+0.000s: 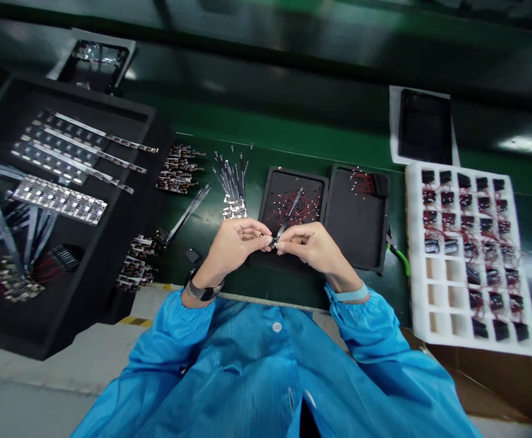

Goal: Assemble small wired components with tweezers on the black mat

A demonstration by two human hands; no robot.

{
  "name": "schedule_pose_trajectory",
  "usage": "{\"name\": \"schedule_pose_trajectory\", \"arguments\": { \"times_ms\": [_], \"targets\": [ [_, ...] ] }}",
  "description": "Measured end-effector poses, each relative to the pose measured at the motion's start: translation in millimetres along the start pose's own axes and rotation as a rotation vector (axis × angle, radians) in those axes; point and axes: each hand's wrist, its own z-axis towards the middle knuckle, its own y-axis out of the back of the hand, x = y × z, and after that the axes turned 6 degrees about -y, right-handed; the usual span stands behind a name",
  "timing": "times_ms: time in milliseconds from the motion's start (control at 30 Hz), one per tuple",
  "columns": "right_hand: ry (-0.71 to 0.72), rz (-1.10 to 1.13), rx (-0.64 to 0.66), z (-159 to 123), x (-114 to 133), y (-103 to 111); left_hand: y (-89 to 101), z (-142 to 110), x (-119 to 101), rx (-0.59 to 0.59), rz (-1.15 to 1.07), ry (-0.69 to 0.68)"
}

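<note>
My left hand and my right hand meet fingertip to fingertip above the near edge of a black tray. Both are closed in a pinch on a small circuit board with a flat ribbon cable; the board itself is mostly hidden by my fingers. Its grey cable slants up and away over a tangle of thin red wires lying in that tray. Just past my left hand lie several more boards with their ribbon cables fanned out. A small black block rests left of my left wrist.
A second black tray holds a red-wired black part. Green-handled pliers lie beside it. At right stands a white foam tray of wired black parts. A big black bin and stacked boards are at left.
</note>
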Motion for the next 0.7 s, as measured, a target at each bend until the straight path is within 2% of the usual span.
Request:
{"name": "schedule_pose_trajectory", "arguments": {
  "times_ms": [200,300,367,400,467,533,700],
  "targets": [
    [0.037,-0.064,0.02,-3,5,4,3.2,3,-2,0.046,-0.04,-0.018],
    [0.192,-0.199,-0.052,-9,8,19,7.8,1,-15,0.035,-0.001,-0.067],
    [0.298,-0.365,-0.12,-12,7,30,12.7,-3,-28,-0.013,0.05,-0.141],
    [0.317,-0.457,-0.112,-12,5,34,15.7,-6,-34,-0.044,0.073,-0.19],
    [0.303,-0.625,-0.003,-11,-2,36,22.1,-11,-47,-0.12,0.112,-0.295],
    [0.293,-0.768,0.095,-8,-9,32,28.6,-14,-55,-0.196,0.139,-0.368],
    [0.342,-0.968,0.098,1,-15,16,40.9,-15,-58,-0.322,0.139,-0.436]
  ]
}}
